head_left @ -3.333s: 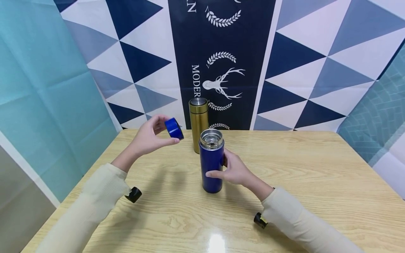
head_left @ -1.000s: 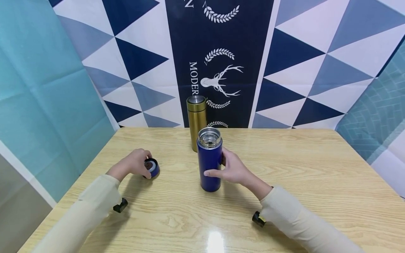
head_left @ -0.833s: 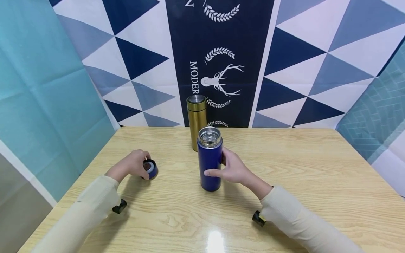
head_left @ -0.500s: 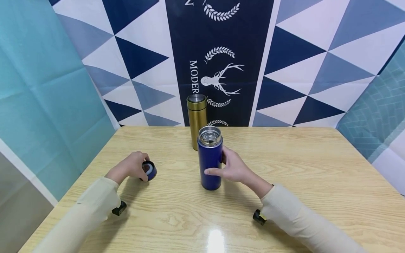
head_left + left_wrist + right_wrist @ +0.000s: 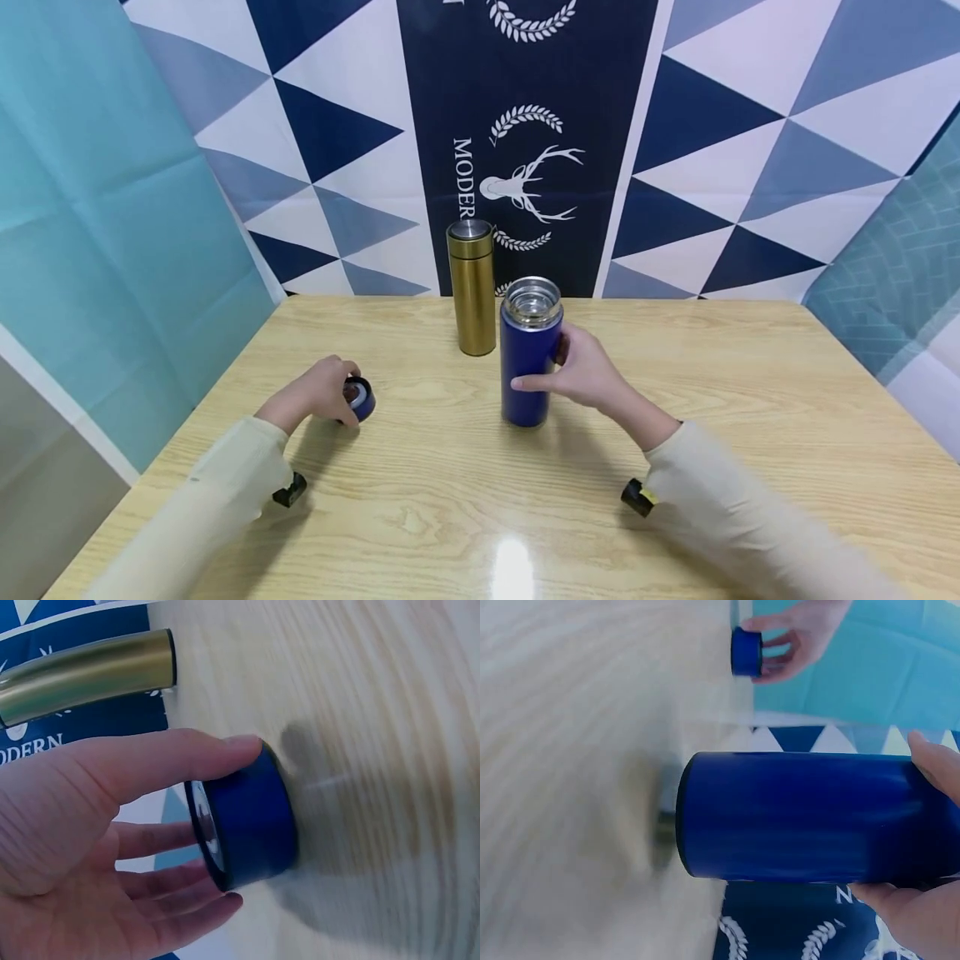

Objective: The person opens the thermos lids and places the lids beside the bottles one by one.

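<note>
On the left of the table, my left hand (image 5: 321, 392) pinches the blue flask lid (image 5: 366, 405) between thumb and fingers. The lid (image 5: 253, 817) lies hollow side up at the wood, a white ring showing inside. My right hand (image 5: 588, 371) grips the blue vacuum flask (image 5: 527, 367) round its right side, thumb across the front. The flask is upright with its steel mouth uncovered. In the right wrist view a gap shows between the base of the flask (image 5: 795, 817) and the tabletop, so it is held off the wood.
A gold flask (image 5: 473, 304) with its lid on stands at the back, just left of the blue flask. The wooden table (image 5: 420, 500) ends at a patterned cloth (image 5: 525, 100) behind. A teal cloth (image 5: 135, 217) hangs along the left side.
The left hand has brought the lid down to the table and turned it hollow side up. Within the last half second the right hand has raised the blue flask and moved it rightward.
</note>
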Demonstrator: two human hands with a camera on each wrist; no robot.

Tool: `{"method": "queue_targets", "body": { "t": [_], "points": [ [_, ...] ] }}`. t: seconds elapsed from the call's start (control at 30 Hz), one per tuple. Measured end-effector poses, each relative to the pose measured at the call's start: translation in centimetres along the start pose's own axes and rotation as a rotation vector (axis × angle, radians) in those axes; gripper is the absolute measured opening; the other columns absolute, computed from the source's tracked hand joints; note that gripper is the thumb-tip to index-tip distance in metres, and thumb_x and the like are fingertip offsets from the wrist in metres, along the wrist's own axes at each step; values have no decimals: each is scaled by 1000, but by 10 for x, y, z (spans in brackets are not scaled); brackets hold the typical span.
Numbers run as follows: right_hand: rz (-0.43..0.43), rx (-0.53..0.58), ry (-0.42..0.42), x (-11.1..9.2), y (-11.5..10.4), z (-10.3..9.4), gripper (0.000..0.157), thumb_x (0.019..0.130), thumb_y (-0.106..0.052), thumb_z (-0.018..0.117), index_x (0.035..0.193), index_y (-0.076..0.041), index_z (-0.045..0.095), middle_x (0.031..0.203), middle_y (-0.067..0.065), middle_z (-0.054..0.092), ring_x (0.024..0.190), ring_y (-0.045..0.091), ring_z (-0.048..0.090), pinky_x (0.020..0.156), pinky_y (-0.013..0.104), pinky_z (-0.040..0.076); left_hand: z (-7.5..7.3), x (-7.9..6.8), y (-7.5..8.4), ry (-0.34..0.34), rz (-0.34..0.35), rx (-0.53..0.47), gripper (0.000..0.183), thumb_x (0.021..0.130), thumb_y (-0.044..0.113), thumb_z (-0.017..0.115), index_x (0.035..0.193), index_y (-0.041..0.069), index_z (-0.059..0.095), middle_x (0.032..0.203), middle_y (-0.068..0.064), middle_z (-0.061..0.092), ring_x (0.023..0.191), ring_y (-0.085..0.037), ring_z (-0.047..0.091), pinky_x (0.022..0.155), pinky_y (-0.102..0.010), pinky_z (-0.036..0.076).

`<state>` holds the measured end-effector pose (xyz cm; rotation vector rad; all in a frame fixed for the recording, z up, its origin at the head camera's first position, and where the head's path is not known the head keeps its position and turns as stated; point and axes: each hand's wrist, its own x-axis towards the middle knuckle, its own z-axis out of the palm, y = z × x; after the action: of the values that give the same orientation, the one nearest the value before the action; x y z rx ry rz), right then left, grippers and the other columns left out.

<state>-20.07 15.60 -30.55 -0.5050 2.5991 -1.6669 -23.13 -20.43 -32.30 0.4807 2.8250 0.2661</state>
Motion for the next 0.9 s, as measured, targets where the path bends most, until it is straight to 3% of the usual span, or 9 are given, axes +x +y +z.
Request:
{"method": "queue_targets", "body": {
  "t": [0.17,0.33,0.5,0.9],
  "points": [
    [35,-66,37,0,-4,-24,73,71,-16,85,131,1,47,129,21,59,116,35,61,101,47,50,-11,3,5,-25,-13,6,82,70,27,85,133,-9,47,126,-31,51,105,-38,56,87,-48,52],
    [127,-152,97,1,0,-49,79,72,-23,85,135,2,43,135,23,54,125,39,55,106,50,45,-25,8,15,-14,-4,-14,84,73,33,83,137,-6,44,133,-32,47,113,-40,53,92,-50,50],
    [192,-170,162,3,10,-69,85,74,-28,83,140,0,37,142,24,48,133,40,47,110,52,40,-36,13,25,28,36,-26,88,71,36,84,139,-5,44,136,-29,48,120,-41,51,99,-52,47],
    [262,-244,267,2,29,-94,88,75,-38,81,140,3,38,138,29,50,124,45,53,103,56,44,-57,38,49,182,71,-168,95,72,40,83,144,-1,37,146,-23,43,135,-39,41,111,-52,37]
  ]
}}
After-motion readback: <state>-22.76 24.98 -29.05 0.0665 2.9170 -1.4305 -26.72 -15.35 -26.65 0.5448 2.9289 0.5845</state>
